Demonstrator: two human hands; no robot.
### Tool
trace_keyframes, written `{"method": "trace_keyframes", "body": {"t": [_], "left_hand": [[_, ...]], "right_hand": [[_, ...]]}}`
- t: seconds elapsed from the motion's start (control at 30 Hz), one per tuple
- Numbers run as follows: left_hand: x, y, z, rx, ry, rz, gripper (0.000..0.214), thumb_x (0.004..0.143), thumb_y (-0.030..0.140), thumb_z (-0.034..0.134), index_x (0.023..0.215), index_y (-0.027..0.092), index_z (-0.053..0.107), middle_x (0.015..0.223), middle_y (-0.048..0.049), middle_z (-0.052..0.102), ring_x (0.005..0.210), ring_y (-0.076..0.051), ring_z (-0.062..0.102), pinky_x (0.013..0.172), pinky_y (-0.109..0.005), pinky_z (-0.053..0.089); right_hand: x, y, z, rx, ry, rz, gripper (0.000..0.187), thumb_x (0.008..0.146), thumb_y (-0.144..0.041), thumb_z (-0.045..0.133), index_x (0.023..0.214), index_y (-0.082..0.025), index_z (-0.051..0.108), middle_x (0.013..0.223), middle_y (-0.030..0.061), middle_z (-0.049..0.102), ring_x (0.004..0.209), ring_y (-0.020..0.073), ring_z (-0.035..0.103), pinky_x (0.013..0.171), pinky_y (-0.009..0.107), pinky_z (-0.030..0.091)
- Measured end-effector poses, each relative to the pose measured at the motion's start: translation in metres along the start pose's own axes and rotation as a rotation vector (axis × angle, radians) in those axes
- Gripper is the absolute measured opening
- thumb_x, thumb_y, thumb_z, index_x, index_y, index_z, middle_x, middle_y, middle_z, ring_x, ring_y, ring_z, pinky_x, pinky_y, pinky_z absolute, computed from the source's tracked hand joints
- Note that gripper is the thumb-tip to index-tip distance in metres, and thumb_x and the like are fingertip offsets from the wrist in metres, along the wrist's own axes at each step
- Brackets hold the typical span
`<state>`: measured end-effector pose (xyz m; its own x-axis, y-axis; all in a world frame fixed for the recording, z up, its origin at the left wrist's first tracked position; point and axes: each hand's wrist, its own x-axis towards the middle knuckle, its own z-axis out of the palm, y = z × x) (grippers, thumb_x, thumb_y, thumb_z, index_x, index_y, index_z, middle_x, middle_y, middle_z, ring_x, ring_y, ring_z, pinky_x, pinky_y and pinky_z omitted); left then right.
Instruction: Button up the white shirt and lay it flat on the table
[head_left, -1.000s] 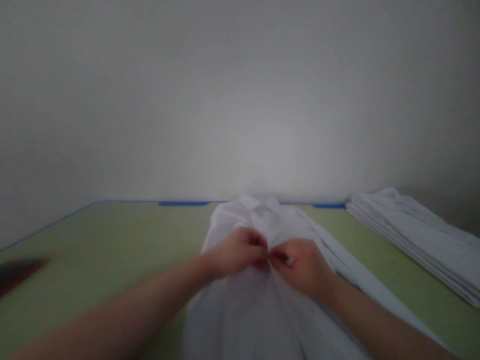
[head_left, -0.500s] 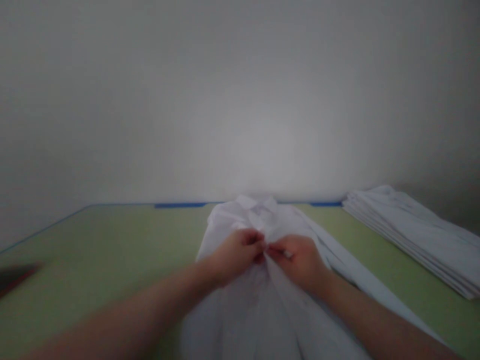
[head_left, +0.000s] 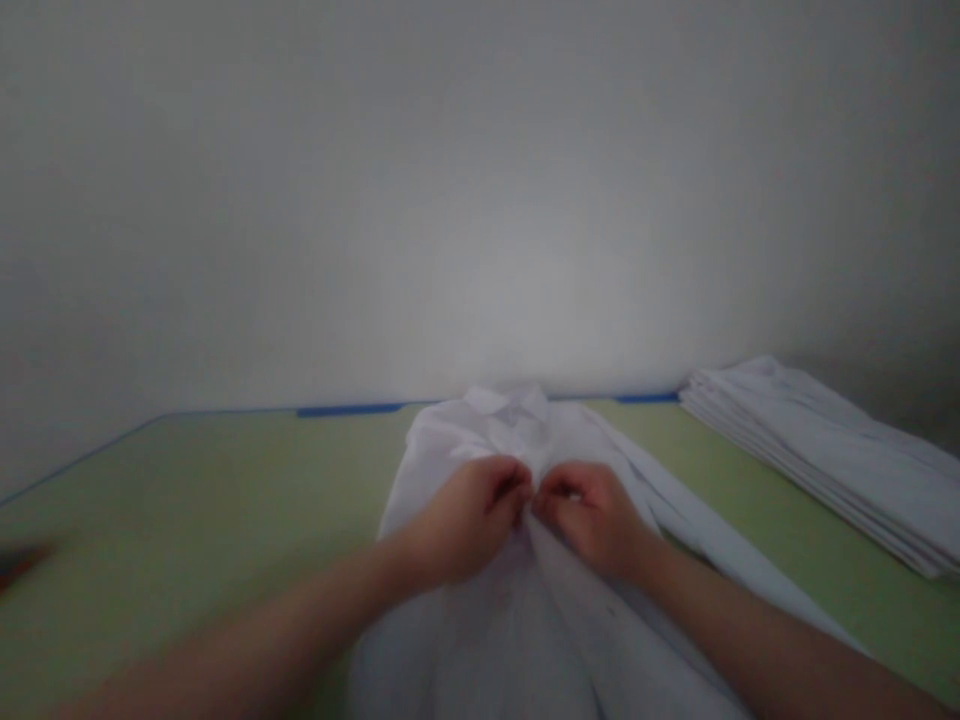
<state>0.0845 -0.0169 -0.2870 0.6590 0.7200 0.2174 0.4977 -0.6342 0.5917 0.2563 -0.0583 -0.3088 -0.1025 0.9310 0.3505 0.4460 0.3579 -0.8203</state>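
Note:
A white collared shirt (head_left: 495, 620) lies front up, its collar toward the wall and one long sleeve stretched out to the right. My left hand (head_left: 484, 510) pinches the front edge of the shirt below the collar. Close against it, my right hand (head_left: 589, 510) pinches the cloth from the other side, fingertips nearly meeting the left ones. The cloth rises into a small fold where the fingers grip. Whether a button sits between the fingertips is too blurred to tell.
A stack of folded white garments (head_left: 825, 450) rests at the right on the green tabletop (head_left: 247, 500). Blue edging (head_left: 349, 410) runs along the table's back, against a pale wall (head_left: 480, 200). A dark, reddish blurred object (head_left: 22, 565) lies at the left edge.
Both hands stay on the shirt front, and the fingers have shifted slightly in their pinch. The whole view has moved a little, with the stack appearing slightly higher.

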Motion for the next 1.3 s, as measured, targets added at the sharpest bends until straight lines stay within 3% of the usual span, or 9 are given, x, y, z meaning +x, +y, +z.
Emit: {"method": "trace_keyframes", "body": {"t": [0.23,0.33,0.5,0.63,0.7,0.83,0.9,1.13,1.3], "left_hand": [[-0.004,0.007,-0.005,0.212,0.045,0.188,0.019,0.086,0.017,0.039,0.080,0.017,0.057,0.079,-0.0028,0.059,0.074,-0.014,0.052,0.067,-0.025,0.037],[-0.002,0.006,-0.004,0.174,0.072,0.164,0.017,0.086,0.019,0.041,0.081,0.018,0.057,0.079,-0.0025,0.060,0.074,-0.014,0.053,0.066,-0.025,0.038],[0.010,-0.006,0.001,-0.093,0.125,-0.041,0.017,0.087,0.029,0.042,0.081,0.018,0.054,0.068,-0.0003,0.061,0.062,-0.012,0.056,0.057,-0.022,0.040],[0.011,-0.008,-0.005,-0.145,0.102,-0.110,0.020,0.085,0.035,0.044,0.091,0.019,0.055,0.072,-0.0008,0.064,0.061,-0.012,0.058,0.056,-0.021,0.040],[0.004,0.001,-0.012,0.005,0.016,-0.092,0.021,0.079,0.037,0.052,0.086,0.018,0.059,0.072,-0.0011,0.063,0.061,-0.012,0.056,0.054,-0.021,0.038],[-0.016,0.025,-0.018,0.263,-0.380,-0.107,0.021,0.064,0.039,0.066,0.070,0.019,0.067,0.061,-0.0013,0.061,0.053,-0.014,0.052,0.048,-0.023,0.033],[-0.024,0.032,-0.015,0.341,-0.501,-0.080,0.016,0.063,0.033,0.065,0.069,0.019,0.070,0.059,-0.0029,0.062,0.051,-0.016,0.052,0.048,-0.025,0.034],[-0.030,0.029,0.001,0.474,-0.455,0.144,0.012,0.067,0.020,0.059,0.057,0.016,0.065,0.049,-0.0057,0.055,0.047,-0.016,0.048,0.050,-0.028,0.034],[-0.027,0.026,-0.007,0.379,-0.457,0.112,0.014,0.070,0.023,0.054,0.061,0.017,0.062,0.054,-0.0032,0.055,0.049,-0.014,0.046,0.048,-0.026,0.030]], "right_hand": [[0.008,0.013,0.005,0.522,-0.103,0.278,0.012,0.062,-0.023,0.062,0.057,-0.015,0.055,0.050,-0.0025,0.050,0.050,0.0092,0.044,0.051,0.023,0.033],[0.010,0.021,0.001,0.631,-0.214,0.268,0.022,0.065,-0.032,0.067,0.062,-0.016,0.052,0.053,-0.0033,0.049,0.050,0.0085,0.043,0.050,0.022,0.031],[0.008,0.015,-0.026,0.074,-0.537,0.088,0.036,0.070,-0.039,0.068,0.056,-0.015,0.044,0.050,-0.0068,0.035,0.048,0.0050,0.029,0.046,0.020,0.020],[0.009,0.007,-0.043,-0.226,-0.535,0.038,0.038,0.069,-0.034,0.068,0.052,-0.015,0.040,0.049,-0.0075,0.030,0.049,0.0045,0.027,0.045,0.020,0.017],[0.011,0.007,-0.049,-0.261,-0.472,0.042,0.038,0.072,-0.037,0.065,0.053,-0.015,0.040,0.050,-0.0072,0.032,0.049,0.0048,0.028,0.045,0.020,0.019],[0.017,0.013,-0.058,-0.274,-0.351,0.068,0.040,0.076,-0.045,0.059,0.056,-0.016,0.041,0.053,-0.0063,0.035,0.049,0.0056,0.031,0.045,0.020,0.021],[0.018,0.015,-0.059,-0.272,-0.350,0.064,0.040,0.077,-0.047,0.058,0.057,-0.016,0.042,0.053,-0.0060,0.036,0.049,0.0059,0.031,0.045,0.020,0.021],[0.013,0.012,-0.052,-0.261,-0.441,0.047,0.036,0.077,-0.045,0.059,0.060,-0.015,0.051,0.054,-0.0048,0.044,0.049,0.0061,0.035,0.044,0.019,0.023],[-0.013,0.003,-0.056,-0.334,-0.619,0.091,0.023,0.072,-0.033,0.063,0.060,-0.015,0.056,0.050,-0.0057,0.045,0.046,0.0057,0.035,0.043,0.019,0.022]]}}
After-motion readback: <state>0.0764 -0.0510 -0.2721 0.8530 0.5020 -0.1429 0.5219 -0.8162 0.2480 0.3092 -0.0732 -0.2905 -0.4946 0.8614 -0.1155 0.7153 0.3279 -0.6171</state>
